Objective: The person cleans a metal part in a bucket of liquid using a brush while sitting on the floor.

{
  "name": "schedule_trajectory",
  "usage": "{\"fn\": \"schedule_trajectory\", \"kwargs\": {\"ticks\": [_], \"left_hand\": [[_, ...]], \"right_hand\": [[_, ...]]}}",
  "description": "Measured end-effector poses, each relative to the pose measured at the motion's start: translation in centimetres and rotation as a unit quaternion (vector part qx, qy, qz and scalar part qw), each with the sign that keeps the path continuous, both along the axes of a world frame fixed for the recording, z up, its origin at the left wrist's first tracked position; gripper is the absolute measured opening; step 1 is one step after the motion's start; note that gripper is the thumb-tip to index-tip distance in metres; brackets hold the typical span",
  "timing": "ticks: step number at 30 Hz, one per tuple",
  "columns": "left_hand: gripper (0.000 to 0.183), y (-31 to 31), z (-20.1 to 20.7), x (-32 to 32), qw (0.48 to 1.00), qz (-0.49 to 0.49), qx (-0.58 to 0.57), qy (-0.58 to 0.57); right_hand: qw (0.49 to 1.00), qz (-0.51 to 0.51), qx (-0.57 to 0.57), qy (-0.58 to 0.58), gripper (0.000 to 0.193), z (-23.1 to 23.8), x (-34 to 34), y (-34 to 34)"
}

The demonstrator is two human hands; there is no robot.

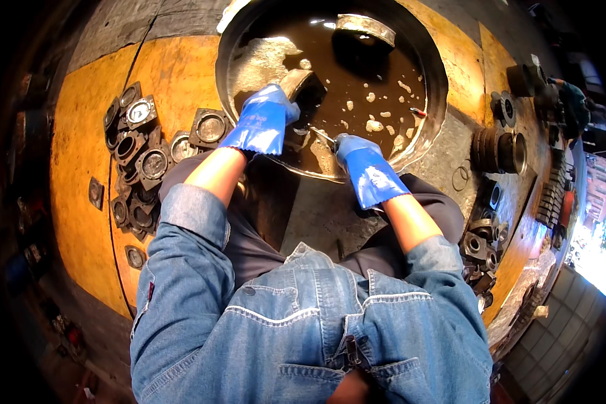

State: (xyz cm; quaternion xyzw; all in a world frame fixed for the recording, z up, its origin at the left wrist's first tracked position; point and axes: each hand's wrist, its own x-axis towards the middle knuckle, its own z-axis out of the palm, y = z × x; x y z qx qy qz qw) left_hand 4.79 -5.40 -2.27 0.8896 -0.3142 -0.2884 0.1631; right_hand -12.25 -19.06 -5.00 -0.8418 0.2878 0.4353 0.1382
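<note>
**Washing a metal part in a basin of brown liquid**

Closest to the camera is the person's own denim jacket (296, 330), sleeves rolled up so both forearms are bare down to the gloves. They're sitting or squatting over a grey slab (323, 215) with dark trousers on either side.

Both hands wear blue rubber gloves. The left hand (262, 118) is curled around a curved metal part (297, 82), gripping it at the near edge of the basin, partly dipped in the liquid. The right hand (357, 151) is closed around the handle of a thin tool (322, 135), maybe a brush or scraper, whose tip points at the part. I can't tell exactly what the tool is, it's too small.

The round metal basin (434, 101) is full of murky brown liquid (357, 74) with pale foam clumps floating on it, and another metal piece (365, 27) sticks out at the far side.

Off to the left, on the orange floor (81, 155), there's a pile of square metal plates (138, 155) with round holes. To the right sit a ribbed metal cylinder (498, 149) and more small metal fittings (481, 252), all a bit grimy.
</note>
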Motion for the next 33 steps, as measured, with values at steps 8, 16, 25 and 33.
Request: {"fn": "schedule_trajectory", "kwargs": {"ticks": [8,16,25,33], "left_hand": [[0.061,2.3,-1.1,0.0,0.989,-0.016,-0.138,0.057],[0.062,2.1,-1.8,-0.4,0.95,0.066,-0.259,0.159],[0.052,2.2,-2.8,-0.9,0.859,0.197,-0.384,0.276],[0.039,1.2,-2.5,-0.2,0.83,0.287,-0.33,0.347]], "right_hand": [[0.981,0.135,-0.12,-0.07,0.033,7.6,-4.8,0.5],[0.964,0.107,-0.186,-0.16,0.042,2.9,-11.6,-0.8],[0.972,-0.164,-0.064,-0.155,0.033,7.6,-6.4,-7.4],[0.925,0.219,-0.307,-0.046,0.033,-2.7,-1.8,-20.8]]}}
